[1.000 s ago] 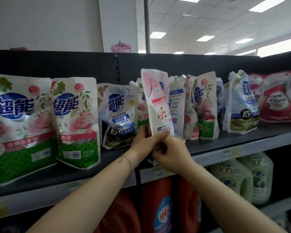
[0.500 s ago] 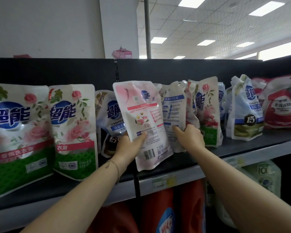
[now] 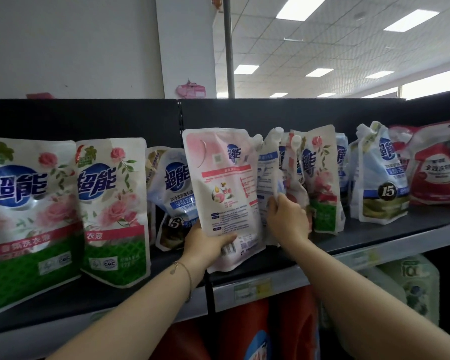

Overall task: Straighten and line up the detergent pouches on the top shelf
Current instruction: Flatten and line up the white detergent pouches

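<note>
A pink-and-white detergent pouch [image 3: 225,193] stands near the front of the black top shelf [image 3: 374,236], its printed back side toward me. My left hand [image 3: 205,242] grips its lower left edge, thumb across the front. To its right my right hand [image 3: 287,220] holds the edge of a blue-and-white spouted pouch [image 3: 268,178] in a leaning cluster of several pouches. A rose-print pouch [image 3: 322,183] stands at that cluster's right end. Another blue spouted pouch [image 3: 170,193] leans just behind and left of the pink one.
Two large rose-print pouches [image 3: 31,211] [image 3: 113,203] stand at the left. A blue spouted pouch [image 3: 379,175] and a red pouch [image 3: 437,170] stand at the right. Red jugs [image 3: 283,331] and pale green jugs [image 3: 411,287] fill the shelf below.
The pink pouch has been turned from edge-on to flat-facing and set lower left. My right hand left it and moved right onto the leaning cluster. The view has tilted up.
</note>
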A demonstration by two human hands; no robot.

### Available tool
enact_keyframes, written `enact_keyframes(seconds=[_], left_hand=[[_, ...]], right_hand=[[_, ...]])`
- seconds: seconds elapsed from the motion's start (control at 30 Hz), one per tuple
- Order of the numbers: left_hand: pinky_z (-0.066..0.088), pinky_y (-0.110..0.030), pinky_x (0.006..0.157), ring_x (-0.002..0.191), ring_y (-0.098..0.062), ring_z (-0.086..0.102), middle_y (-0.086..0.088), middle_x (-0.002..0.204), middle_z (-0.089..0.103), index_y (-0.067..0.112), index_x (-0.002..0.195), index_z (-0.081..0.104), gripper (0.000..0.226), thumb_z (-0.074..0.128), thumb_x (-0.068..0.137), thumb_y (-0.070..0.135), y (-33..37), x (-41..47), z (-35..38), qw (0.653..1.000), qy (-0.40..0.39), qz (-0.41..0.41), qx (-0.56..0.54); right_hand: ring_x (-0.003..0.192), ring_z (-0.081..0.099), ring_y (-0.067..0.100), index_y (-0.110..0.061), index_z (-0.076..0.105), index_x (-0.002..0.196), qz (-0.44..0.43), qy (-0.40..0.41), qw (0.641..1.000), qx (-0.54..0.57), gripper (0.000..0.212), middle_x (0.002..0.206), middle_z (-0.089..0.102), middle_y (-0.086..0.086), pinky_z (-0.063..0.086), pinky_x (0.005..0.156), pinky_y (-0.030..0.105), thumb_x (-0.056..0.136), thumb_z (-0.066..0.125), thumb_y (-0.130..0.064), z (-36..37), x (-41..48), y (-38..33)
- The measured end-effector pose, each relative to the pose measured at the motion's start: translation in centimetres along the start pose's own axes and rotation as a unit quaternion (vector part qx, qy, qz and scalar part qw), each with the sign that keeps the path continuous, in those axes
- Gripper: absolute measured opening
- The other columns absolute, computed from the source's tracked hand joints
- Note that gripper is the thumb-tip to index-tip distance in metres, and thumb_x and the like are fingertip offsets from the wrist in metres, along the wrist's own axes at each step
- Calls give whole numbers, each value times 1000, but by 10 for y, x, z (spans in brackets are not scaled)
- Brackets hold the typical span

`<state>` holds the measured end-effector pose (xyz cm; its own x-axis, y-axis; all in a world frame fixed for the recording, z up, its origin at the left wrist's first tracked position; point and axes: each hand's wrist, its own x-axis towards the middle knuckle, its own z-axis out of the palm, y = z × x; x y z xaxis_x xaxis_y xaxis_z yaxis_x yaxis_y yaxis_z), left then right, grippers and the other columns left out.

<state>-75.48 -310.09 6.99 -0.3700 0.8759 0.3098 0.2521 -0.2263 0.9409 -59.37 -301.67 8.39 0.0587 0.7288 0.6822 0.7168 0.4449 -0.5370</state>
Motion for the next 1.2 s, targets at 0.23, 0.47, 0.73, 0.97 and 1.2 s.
enact_keyframes(seconds=[0.23,0.47,0.73,0.97,1.2], left_hand=[[48,-23,70,77,-9,62,-1,92,66,13,97,66,29,75,75,-4,0,11,-9,998,16,-33,-54],[51,-31,82,94,-21,63,-8,107,67,7,113,63,40,76,76,-1,-3,34,10,999,-9,-25,-31],[50,-29,85,104,-35,55,-29,111,59,-9,108,57,35,68,80,11,15,46,42,996,-89,1,-6],[53,-30,80,93,-24,61,-16,109,65,0,114,59,35,64,80,-6,24,46,10,979,-179,-59,75],[51,-41,90,98,-30,65,-14,102,71,19,96,73,40,45,96,47,36,21,-21,966,-105,-16,-234]], right_hand=[[48,54,32,-17,37,69,-121,148,979,77,30,57,58,10,31,48,27,96,50,-19,1,-6,-15],[35,36,18,-11,44,62,-220,259,932,124,30,48,40,-3,32,36,25,90,57,-13,-22,-9,-45],[34,33,14,-13,44,62,-234,291,920,124,31,48,38,-6,25,37,20,91,55,-15,-36,-17,-64],[34,38,19,-12,46,62,-210,284,931,94,31,48,47,1,32,32,26,91,51,-20,-17,-32,-67],[32,42,19,-14,51,61,-245,221,943,34,21,46,48,1,21,37,20,81,51,-15,18,-64,-94]])
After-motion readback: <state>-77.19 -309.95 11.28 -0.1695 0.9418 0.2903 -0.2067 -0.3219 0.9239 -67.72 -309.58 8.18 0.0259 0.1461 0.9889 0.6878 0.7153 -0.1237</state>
